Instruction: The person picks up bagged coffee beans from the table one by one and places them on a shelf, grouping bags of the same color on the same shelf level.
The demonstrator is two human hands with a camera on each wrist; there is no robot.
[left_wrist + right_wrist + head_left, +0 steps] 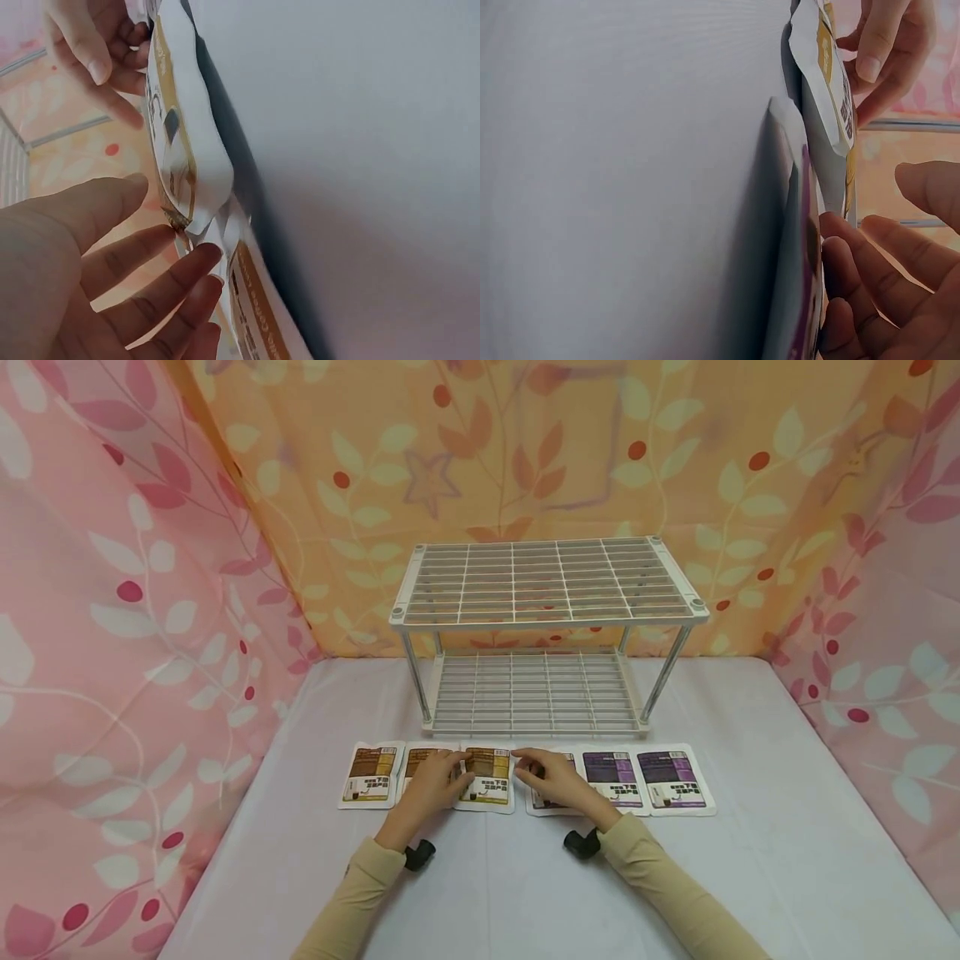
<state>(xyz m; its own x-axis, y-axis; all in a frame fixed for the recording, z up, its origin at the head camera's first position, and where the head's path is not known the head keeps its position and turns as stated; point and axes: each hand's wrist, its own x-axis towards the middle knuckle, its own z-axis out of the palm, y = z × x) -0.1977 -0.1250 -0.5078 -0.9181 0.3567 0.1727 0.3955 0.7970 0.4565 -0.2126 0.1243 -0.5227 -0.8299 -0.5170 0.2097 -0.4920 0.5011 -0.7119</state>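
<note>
Flat white pouches lie in a row on the table, three with gold-brown labels and three with purple ones. My left hand [433, 783] is over the middle gold-brown pouch [422, 762], its fingertips at the left edge of the third gold-brown pouch [491, 765]. Loosely spread fingers [154, 304] sit by the seam between the two in the left wrist view. Above the leftmost purple pouch [564, 761], my right hand [558, 779] reaches toward the gold-brown pouch's right edge. In the right wrist view its relaxed fingers [881, 277] are beside the purple pouch, thumb apart.
A white two-tier wire rack [551, 585] on metal legs stands behind the row. Another gold-brown pouch [372, 774] is at the left end; purple pouches [609, 768] continue right. Both wrists wear black devices [581, 844]. Patterned cloth [495, 468] encloses the white table [510, 893].
</note>
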